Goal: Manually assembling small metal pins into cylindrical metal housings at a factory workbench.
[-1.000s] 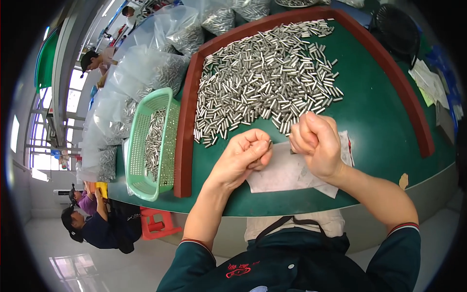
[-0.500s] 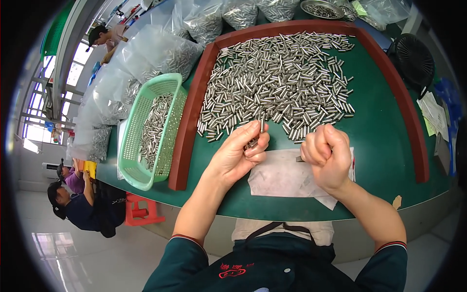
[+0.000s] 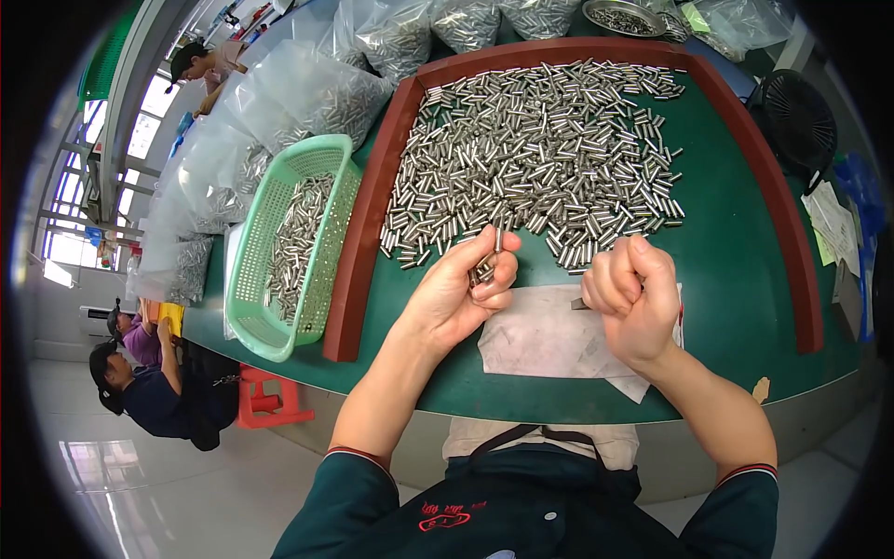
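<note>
My left hand has its grip closed around a small bundle of short silver metal pins; one pin stands up between my thumb and forefinger, the rest sit against my palm. The hand hovers over the green-topped table, just at the near edge of the big heap of loose silver pins that fills the space inside the red-brown wooden frame. My right hand is curled into a tight fist, its grip closed on a small dark metal piece that pokes out on the thumb side; I cannot tell what kind of piece it is. Under both hands lies a crumpled sheet of white paper. To my left, outside the frame, a light green plastic basket holds more pins, with clear plastic bags of pins behind it.
</note>
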Motion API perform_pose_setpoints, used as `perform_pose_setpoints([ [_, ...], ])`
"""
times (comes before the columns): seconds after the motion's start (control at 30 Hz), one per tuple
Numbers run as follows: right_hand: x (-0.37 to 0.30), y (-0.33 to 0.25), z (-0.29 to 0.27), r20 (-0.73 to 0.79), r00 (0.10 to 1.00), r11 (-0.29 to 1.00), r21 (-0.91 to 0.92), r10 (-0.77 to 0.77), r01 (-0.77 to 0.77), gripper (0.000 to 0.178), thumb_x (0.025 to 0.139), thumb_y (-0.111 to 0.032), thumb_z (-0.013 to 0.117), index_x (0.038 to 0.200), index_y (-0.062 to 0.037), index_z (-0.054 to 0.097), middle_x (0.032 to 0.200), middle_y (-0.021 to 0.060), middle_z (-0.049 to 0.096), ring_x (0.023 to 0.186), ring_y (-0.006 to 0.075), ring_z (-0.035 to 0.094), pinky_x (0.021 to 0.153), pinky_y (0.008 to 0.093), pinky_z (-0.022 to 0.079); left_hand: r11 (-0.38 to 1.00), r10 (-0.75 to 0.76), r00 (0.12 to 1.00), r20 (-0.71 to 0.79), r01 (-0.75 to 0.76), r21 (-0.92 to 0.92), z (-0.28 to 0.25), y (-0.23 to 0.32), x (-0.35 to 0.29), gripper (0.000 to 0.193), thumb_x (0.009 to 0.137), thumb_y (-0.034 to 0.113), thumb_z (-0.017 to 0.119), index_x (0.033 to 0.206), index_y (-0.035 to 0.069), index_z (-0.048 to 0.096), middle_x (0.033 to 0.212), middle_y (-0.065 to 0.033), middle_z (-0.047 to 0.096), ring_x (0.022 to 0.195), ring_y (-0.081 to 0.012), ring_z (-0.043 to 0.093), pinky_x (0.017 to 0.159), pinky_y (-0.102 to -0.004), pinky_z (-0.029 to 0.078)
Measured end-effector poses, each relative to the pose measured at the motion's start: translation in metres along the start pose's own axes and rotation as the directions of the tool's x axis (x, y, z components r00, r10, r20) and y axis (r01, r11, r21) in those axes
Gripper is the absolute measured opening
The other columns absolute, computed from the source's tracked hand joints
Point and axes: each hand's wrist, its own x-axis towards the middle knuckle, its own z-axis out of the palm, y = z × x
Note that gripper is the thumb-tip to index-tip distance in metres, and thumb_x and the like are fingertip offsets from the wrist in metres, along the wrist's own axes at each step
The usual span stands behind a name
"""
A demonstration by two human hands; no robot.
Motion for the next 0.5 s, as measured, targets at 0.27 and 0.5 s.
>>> perform_pose_setpoints([
  [0.27, 0.001, 0.000, -0.002, -0.003, 1.000, 1.000, -0.009, -0.004, 0.004, 0.041, 0.087, -0.024, 0.034, 0.048, -0.0103, 0.026, 0.040, -0.0007, 0.027, 0.039, 0.0079, 0.020, 0.038, 0.0237, 0.018, 0.930, 0.273, 0.962, 0.005, -0.265, 0.255, 0.007, 0.006, -0.005, 0.026, 0.091, 0.024, 0.039, 0.087, 0.002, 0.051, 0.053, 0.0042, 0.033, 0.044, -0.0040, 0.024, 0.042, -0.0188, 0.021],
  [0.5, 0.002, 0.001, -0.004, 0.001, 1.000, 1.000, 0.023, 0.018, -0.018, 0.040, 0.087, -0.022, 0.033, 0.049, -0.0099, 0.027, 0.041, -0.0007, 0.027, 0.039, 0.0072, 0.018, 0.038, 0.0233, 0.017, -0.350, 0.936, -0.046, 0.349, 0.002, 0.937, 0.021, 0.055, -0.055, 0.016, 0.087, 0.011, 0.047, 0.086, -0.001, 0.057, 0.065, -0.0002, 0.049, 0.052, -0.0053, 0.037, 0.044, -0.0213, 0.028],
])
